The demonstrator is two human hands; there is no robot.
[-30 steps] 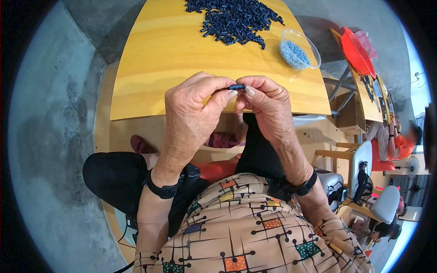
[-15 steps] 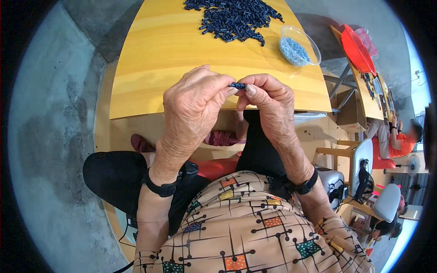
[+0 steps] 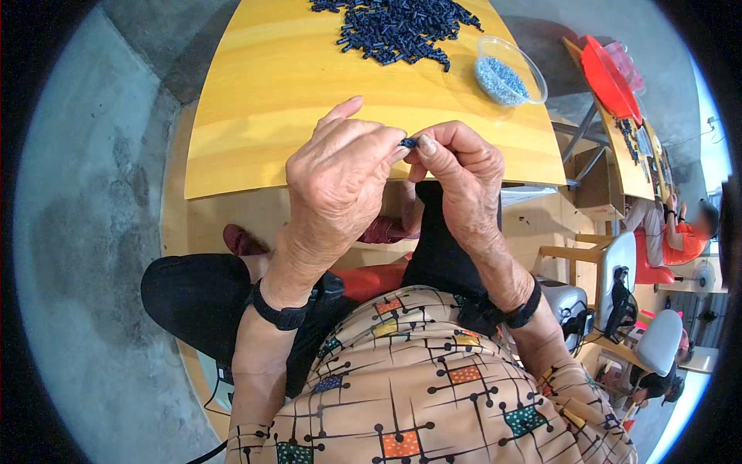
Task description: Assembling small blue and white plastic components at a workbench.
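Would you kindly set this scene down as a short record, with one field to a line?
Left hand: pinching a small dark piece by its left end
Right hand: thumb and finger at the piece's right end
Wrists: a black band on each
Table: yellow, wood-grained
Pile: many small dark pieces, on the table's far part
Tub: clear, right of the pile, holding pale blue bits
Right background: red basin

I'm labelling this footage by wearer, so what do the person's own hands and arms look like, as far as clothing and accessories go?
The left hand and right hand wear no gloves. A black left wristband and a black right wristband circle the wrists. The beige right sleeve has black lines and coloured patches.
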